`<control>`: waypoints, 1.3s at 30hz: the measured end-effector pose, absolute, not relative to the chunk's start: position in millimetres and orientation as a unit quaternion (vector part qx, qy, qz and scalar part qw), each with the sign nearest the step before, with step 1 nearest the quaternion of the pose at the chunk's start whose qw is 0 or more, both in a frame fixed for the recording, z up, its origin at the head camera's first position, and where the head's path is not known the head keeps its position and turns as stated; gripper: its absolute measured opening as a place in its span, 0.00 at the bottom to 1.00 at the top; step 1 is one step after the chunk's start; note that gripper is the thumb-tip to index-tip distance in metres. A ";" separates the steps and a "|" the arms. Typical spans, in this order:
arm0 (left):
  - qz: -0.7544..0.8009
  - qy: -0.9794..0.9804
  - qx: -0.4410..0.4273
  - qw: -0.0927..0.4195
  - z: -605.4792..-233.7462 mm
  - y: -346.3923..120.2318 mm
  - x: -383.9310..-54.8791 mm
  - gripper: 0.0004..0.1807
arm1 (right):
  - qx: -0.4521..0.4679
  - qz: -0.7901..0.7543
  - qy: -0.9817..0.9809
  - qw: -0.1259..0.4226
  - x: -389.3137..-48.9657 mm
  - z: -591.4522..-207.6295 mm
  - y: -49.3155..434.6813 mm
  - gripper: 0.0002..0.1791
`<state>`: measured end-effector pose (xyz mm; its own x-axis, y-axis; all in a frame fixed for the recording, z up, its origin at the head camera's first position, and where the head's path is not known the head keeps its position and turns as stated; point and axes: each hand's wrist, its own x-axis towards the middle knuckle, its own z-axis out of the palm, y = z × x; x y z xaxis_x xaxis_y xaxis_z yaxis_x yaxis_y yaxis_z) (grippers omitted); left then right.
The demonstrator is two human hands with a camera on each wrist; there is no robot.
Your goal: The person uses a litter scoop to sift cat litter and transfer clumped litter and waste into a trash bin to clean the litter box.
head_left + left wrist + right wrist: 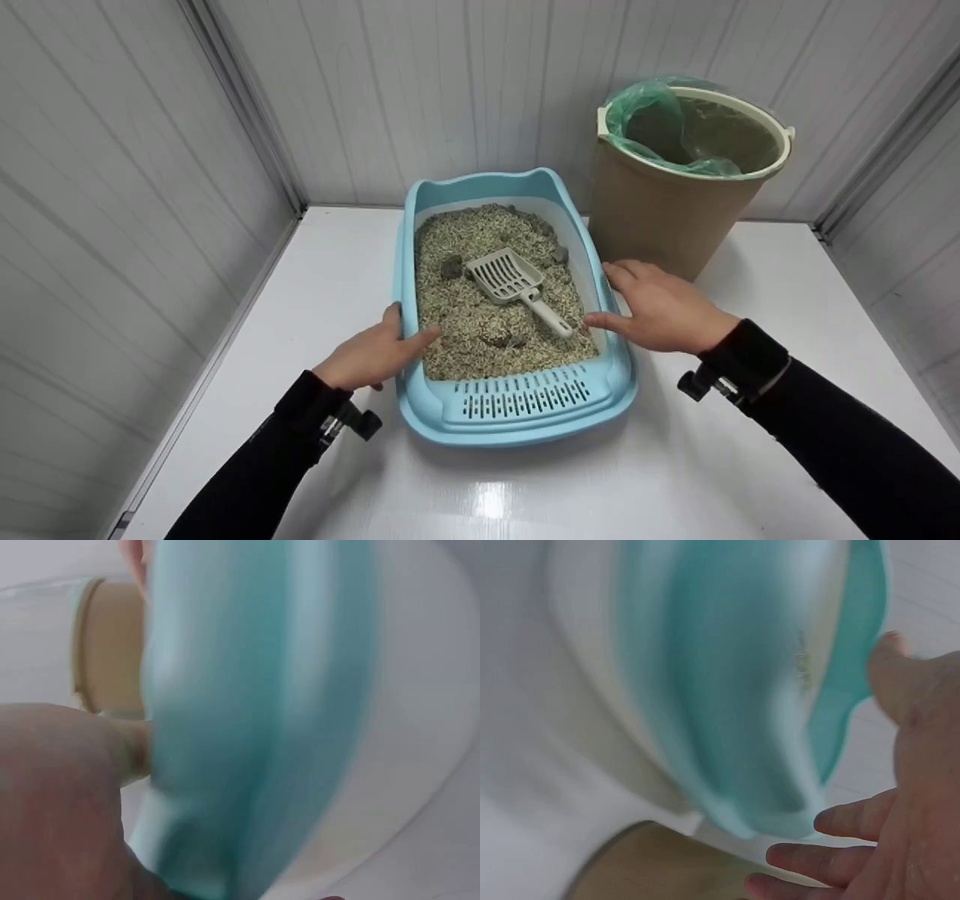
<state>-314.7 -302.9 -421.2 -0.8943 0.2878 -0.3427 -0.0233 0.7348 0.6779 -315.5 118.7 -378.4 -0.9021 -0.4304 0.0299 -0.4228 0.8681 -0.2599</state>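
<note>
A light-blue, rounded plastic litter tray (517,429) sits on the glossy white bench (337,247), a pale grey slotted plastic scoop (506,276) lying loose on its tan granular litter (457,352). The left hand (375,352) is at one rim (fingers partly hidden, so I cannot tell whether that grip is closed), while the right hand (660,307), its grip released, has fingers extended at the other. Uneven lifting could slide the scoop and spill litter; a rightward shove might knock the tall tan bin (660,217) just beside.
</note>
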 end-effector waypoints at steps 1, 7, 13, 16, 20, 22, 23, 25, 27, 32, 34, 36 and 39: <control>0.361 0.906 0.068 0.213 -419.8 -305.3 -319.9 0.66 | -0.226 -0.122 0.966 0.003 -316.7 -370.4 113.2 0.48; 0.419 0.888 0.019 0.185 -423.3 -315.0 -349.8 0.66 | -0.229 -0.067 0.971 0.029 -333.2 -344.5 63.4 0.28; 0.497 0.846 0.025 0.190 -434.0 -313.6 -366.7 0.50 | -0.176 -0.005 0.969 0.172 -354.1 -351.2 21.9 0.27; 0.509 0.837 0.035 0.198 -435.5 -313.6 -370.0 0.50 | -0.172 0.002 0.964 0.202 -363.8 -361.8 13.6 0.28; 0.525 0.823 0.039 0.213 -437.6 -314.4 -370.6 0.49 | -0.177 -0.006 0.960 0.215 -373.9 -377.4 8.9 0.30; 0.531 0.818 0.041 0.219 -438.5 -314.4 -369.7 0.48 | -0.173 -0.014 0.961 0.216 -376.9 -384.1 7.7 0.30; 0.531 0.817 0.040 0.220 -438.8 -314.3 -368.9 0.47 | -0.169 -0.017 0.961 0.219 -377.6 -386.5 6.9 0.30; 0.530 0.818 0.040 0.220 -439.5 -314.0 -367.4 0.46 | -0.158 -0.021 0.961 0.227 -379.6 -391.4 5.7 0.29; 0.527 0.820 0.041 0.221 -439.6 -313.7 -365.6 0.47 | -0.144 -0.017 0.960 0.239 -382.2 -395.6 4.1 0.26; 0.515 0.826 0.037 0.225 -440.6 -313.5 -363.7 0.50 | -0.121 -0.015 0.957 0.264 -392.4 -402.1 1.2 0.22; 0.513 0.828 0.035 0.226 -441.3 -314.7 -364.5 0.51 | -0.126 -0.028 0.956 0.265 -397.1 -402.0 1.0 0.21; 0.512 0.828 0.034 0.225 -442.8 -316.9 -366.3 0.52 | -0.128 -0.041 0.955 0.265 -401.3 -399.1 -0.2 0.20; 0.510 0.830 0.035 0.221 -444.5 -319.4 -366.9 0.53 | -0.132 -0.049 0.949 0.280 -407.7 -391.9 -1.6 0.20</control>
<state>-366.9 -319.4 -444.5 -0.9002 0.2836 -0.3304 -0.1668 0.4764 0.8633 -407.7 -1.6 -391.9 -0.8076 -0.2790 -0.5196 -0.2241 0.9601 -0.1673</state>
